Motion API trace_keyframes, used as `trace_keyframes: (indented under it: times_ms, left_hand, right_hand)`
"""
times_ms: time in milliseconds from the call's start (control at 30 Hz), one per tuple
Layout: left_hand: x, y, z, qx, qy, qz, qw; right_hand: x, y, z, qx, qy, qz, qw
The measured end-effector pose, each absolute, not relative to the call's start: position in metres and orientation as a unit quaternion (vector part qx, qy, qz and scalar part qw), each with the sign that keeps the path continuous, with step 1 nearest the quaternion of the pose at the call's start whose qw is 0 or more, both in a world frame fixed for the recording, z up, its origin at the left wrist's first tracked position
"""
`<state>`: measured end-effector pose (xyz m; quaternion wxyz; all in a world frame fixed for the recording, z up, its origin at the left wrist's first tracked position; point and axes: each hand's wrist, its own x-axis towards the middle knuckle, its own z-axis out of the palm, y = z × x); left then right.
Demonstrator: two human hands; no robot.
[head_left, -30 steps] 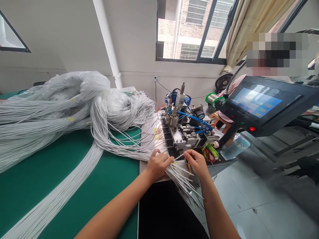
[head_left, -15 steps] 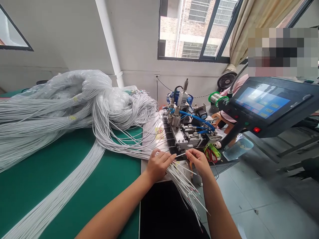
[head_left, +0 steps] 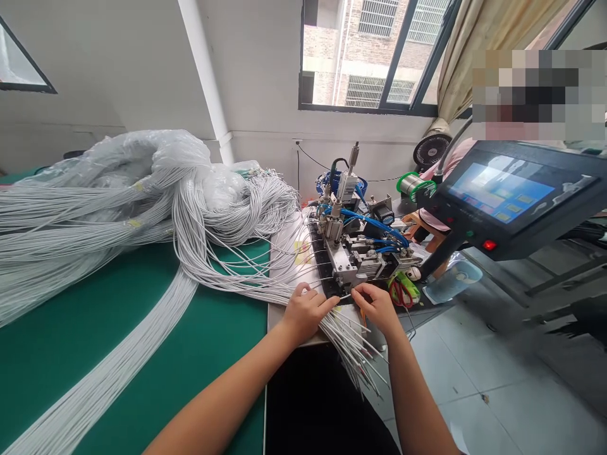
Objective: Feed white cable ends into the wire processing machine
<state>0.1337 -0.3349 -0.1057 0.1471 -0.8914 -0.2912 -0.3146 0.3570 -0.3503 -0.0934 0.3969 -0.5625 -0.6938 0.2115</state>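
Observation:
My left hand (head_left: 306, 314) is closed over a bundle of white cables (head_left: 256, 289), whose loose ends (head_left: 358, 347) fan out below it toward my lap. Between its thumb side and my right hand (head_left: 377, 306) runs a single white cable end (head_left: 345, 296). The right fingertips pinch the tip of that cable. Just beyond both hands stands a bench machine (head_left: 341, 234) with metal cylinders and blue air tubes. What lies under my left palm is hidden.
A green table (head_left: 222, 366) at left carries large cable coils, partly wrapped in clear plastic (head_left: 175, 148). At right are a control screen (head_left: 502, 189), red-handled scissors (head_left: 402, 294), a solder wire spool (head_left: 416, 186) and a clear plastic box (head_left: 453, 283). Another person sits behind the screen.
My right fingertips have shifted slightly left, closer to my left hand, and less of the single cable shows between them. The loose cable ends have swung a little upward and left.

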Motion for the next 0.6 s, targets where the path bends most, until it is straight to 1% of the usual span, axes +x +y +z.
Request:
trace_keyframes:
  times_ms: [167,367,600]
  left_hand:
    - [0.134,-0.335,-0.104,-0.894,-0.316,-0.29,0.129]
    - [0.135,-0.335,-0.105,-0.894,-0.328,-0.283,0.11]
    - [0.136,-0.336,-0.106,-0.888,-0.344,-0.288,0.103]
  right_hand:
    - [0.359,-0.342,-0.102,-0.577,-0.699,0.204,0.37]
    - [0.363,-0.334,-0.119,-0.557,-0.669,0.286,0.402]
    - [0.36,-0.332,-0.125,-0.553,-0.64,0.301,0.44]
